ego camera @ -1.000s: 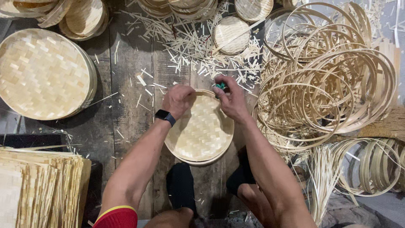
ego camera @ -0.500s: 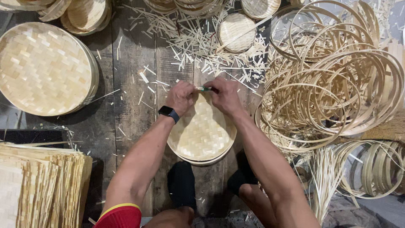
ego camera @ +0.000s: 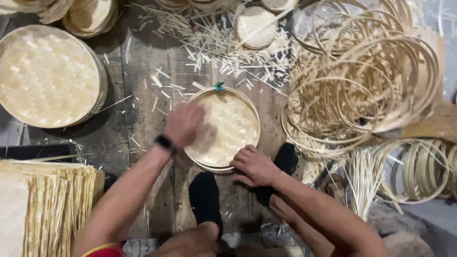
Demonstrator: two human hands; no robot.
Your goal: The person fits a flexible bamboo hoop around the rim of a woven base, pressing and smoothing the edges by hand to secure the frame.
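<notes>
Head view, looking down at a dark plank floor (ego camera: 143,95). A round woven bamboo tray (ego camera: 223,126) lies flat in the middle, just ahead of the person's dark-socked feet (ego camera: 205,197), with a small green clip (ego camera: 219,86) on its far rim.

Left hand (ego camera: 183,124): blurred, over the tray's left edge, palm down; fingers look loosely spread, and I cannot tell whether they grip the rim or only press on it. A dark watch (ego camera: 164,142) sits on that wrist.

Right hand (ego camera: 254,165): fingers extended flat, resting at the tray's near rim, closed on nothing.

Surroundings: a larger stack of woven discs (ego camera: 47,76) to the left, a tangle of bamboo hoops (ego camera: 362,81) to the right, cut slivers (ego camera: 223,43) scattered beyond the tray, flat woven sheets (ego camera: 38,209) at lower left.

Handling judgement: the tray looks light and springy, stiff at the hoop rim but thin in the weave (likely to flex or snag). Best held at the rim with both hands opposite, not by the woven centre.
</notes>
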